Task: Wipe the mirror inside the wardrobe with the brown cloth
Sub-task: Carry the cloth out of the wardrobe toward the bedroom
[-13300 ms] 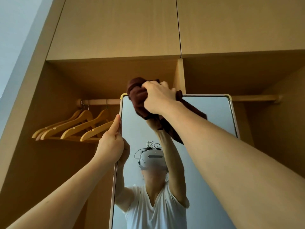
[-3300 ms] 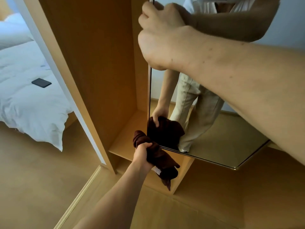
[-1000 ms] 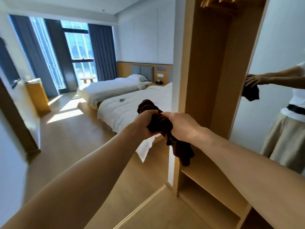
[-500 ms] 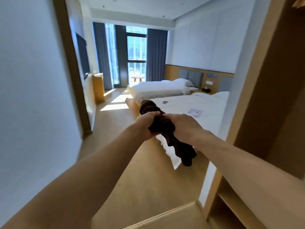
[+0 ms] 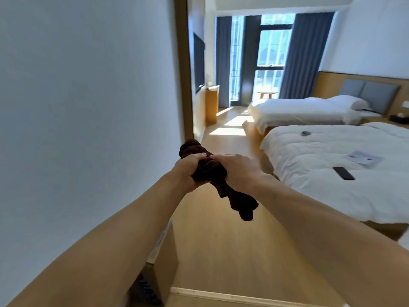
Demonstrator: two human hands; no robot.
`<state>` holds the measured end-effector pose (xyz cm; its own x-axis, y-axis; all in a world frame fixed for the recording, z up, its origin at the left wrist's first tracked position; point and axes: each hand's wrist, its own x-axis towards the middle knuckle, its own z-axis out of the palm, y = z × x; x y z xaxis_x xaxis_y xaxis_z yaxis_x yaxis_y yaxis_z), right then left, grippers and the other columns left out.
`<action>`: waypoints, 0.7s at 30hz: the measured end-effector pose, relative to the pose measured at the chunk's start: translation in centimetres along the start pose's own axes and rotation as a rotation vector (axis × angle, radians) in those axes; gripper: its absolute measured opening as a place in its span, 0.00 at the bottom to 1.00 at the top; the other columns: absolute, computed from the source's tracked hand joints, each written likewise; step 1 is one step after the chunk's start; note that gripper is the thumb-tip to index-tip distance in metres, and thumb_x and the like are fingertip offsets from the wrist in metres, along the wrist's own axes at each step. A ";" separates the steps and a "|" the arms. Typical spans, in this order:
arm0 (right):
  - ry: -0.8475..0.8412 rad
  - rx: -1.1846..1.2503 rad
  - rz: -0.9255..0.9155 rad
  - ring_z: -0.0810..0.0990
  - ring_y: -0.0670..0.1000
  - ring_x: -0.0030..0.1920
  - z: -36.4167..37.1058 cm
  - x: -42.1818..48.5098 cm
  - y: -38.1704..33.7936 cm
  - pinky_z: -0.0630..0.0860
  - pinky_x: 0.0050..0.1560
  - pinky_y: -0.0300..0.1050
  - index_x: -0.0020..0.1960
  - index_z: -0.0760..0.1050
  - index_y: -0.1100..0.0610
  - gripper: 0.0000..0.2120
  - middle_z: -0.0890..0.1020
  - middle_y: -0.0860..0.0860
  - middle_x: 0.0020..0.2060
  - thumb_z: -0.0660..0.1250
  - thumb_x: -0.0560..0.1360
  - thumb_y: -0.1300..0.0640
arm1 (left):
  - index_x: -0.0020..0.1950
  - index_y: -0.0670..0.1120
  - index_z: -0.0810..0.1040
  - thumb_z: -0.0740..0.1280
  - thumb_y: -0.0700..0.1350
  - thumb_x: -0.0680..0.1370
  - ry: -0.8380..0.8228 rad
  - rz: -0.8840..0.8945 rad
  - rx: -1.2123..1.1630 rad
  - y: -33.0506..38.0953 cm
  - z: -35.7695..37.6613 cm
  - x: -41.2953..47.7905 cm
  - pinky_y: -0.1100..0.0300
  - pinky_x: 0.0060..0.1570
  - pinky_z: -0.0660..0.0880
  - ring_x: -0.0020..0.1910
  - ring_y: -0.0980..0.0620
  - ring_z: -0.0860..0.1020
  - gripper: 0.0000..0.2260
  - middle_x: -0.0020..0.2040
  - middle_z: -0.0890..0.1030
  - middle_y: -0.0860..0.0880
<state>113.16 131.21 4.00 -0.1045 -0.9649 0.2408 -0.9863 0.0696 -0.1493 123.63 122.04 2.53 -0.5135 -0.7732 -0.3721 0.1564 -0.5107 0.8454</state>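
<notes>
Gripping the bunched brown cloth (image 5: 208, 168) with left hand (image 5: 188, 171) and right hand (image 5: 239, 171), we hold it above the floor (image 5: 221, 240), its tail hanging.

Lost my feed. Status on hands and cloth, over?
Left hand and right hand both grip the bunched brown cloth. Mirror, wardrobe not in view. Wood floor ahead.

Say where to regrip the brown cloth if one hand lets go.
The brown cloth is bunched between the left hand and right hand, both gripping it. Its only long free part is the tail hanging below the right hand, so probably wrap the left hand round that tail, coming from below.
</notes>
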 end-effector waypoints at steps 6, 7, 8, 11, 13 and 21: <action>-0.049 0.076 -0.120 0.79 0.53 0.50 4.3 6.4 -3.3 0.75 0.53 0.48 0.62 0.73 0.47 0.14 0.82 0.50 0.49 0.60 0.78 0.57 | 0.65 0.39 0.72 0.65 0.40 0.79 0.149 0.039 -0.063 1.8 -6.6 2.6 0.47 0.42 0.80 0.47 0.40 0.81 0.15 0.59 0.79 0.36; -0.054 0.077 -0.136 0.79 0.53 0.50 5.0 7.3 -3.8 0.75 0.52 0.47 0.62 0.73 0.47 0.14 0.82 0.50 0.48 0.60 0.78 0.57 | 0.65 0.39 0.72 0.64 0.40 0.79 0.168 0.039 -0.067 2.1 -7.6 3.2 0.47 0.41 0.80 0.47 0.41 0.81 0.15 0.59 0.79 0.36; -0.062 0.078 -0.153 0.80 0.53 0.49 6.0 8.5 -4.3 0.75 0.52 0.46 0.62 0.73 0.47 0.15 0.82 0.50 0.48 0.60 0.78 0.57 | 0.65 0.39 0.72 0.64 0.40 0.79 0.185 0.039 -0.075 2.3 -8.8 3.9 0.48 0.40 0.81 0.46 0.41 0.81 0.15 0.58 0.79 0.36; -0.099 0.085 -0.185 0.80 0.53 0.48 9.0 11.8 -5.3 0.75 0.51 0.46 0.62 0.72 0.47 0.14 0.81 0.50 0.46 0.60 0.78 0.58 | 0.64 0.39 0.72 0.64 0.40 0.79 0.216 0.022 -0.111 2.7 -11.9 6.4 0.49 0.38 0.81 0.43 0.42 0.81 0.14 0.54 0.80 0.37; -0.134 0.106 -0.195 0.80 0.53 0.48 11.0 13.9 -5.8 0.76 0.51 0.47 0.63 0.72 0.47 0.15 0.82 0.50 0.48 0.60 0.78 0.57 | 0.65 0.38 0.72 0.64 0.39 0.79 0.240 0.003 -0.141 2.7 -13.9 8.5 0.48 0.38 0.80 0.44 0.41 0.81 0.14 0.56 0.79 0.37; -0.304 0.232 -0.234 0.79 0.52 0.49 22.4 23.4 -7.3 0.76 0.50 0.46 0.68 0.69 0.44 0.20 0.81 0.49 0.50 0.61 0.77 0.57 | 0.65 0.37 0.71 0.63 0.38 0.78 0.339 -0.151 -0.260 1.9 -23.4 18.6 0.48 0.40 0.78 0.46 0.40 0.80 0.15 0.55 0.78 0.37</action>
<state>120.81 102.42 -10.77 0.1941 -0.9810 0.0054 -0.9208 -0.1841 -0.3438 134.05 97.90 -11.78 -0.2486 -0.7404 -0.6245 0.3303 -0.6709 0.6639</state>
